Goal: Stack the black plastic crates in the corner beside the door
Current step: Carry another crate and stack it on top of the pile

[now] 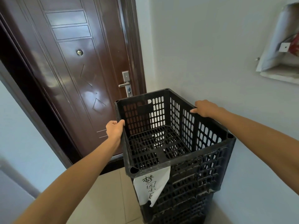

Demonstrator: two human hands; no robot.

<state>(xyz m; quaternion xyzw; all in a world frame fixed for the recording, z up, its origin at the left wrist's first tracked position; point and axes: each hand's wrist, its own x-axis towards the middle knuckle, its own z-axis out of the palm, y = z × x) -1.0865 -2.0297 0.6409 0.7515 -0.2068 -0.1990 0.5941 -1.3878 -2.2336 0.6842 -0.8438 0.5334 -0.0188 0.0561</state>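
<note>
A black perforated plastic crate (205, 152) sits on top of a stack of black crates (181, 206) in the corner to the right of the door. The top crate is empty inside. My left hand (115, 128) grips its left rim, thumb over the edge. Over on the right rim rests my right hand (204, 108), fingers curled over the top edge. A torn white paper label (151, 185) with handwritten characters hangs from the near wall of the top crate.
A dark brown door (77, 75) with a silver handle (124, 84) stands shut to the left of the stack. A pale wall runs along the right, with an open recessed box (284, 50) high up. The floor is light tile (106, 198).
</note>
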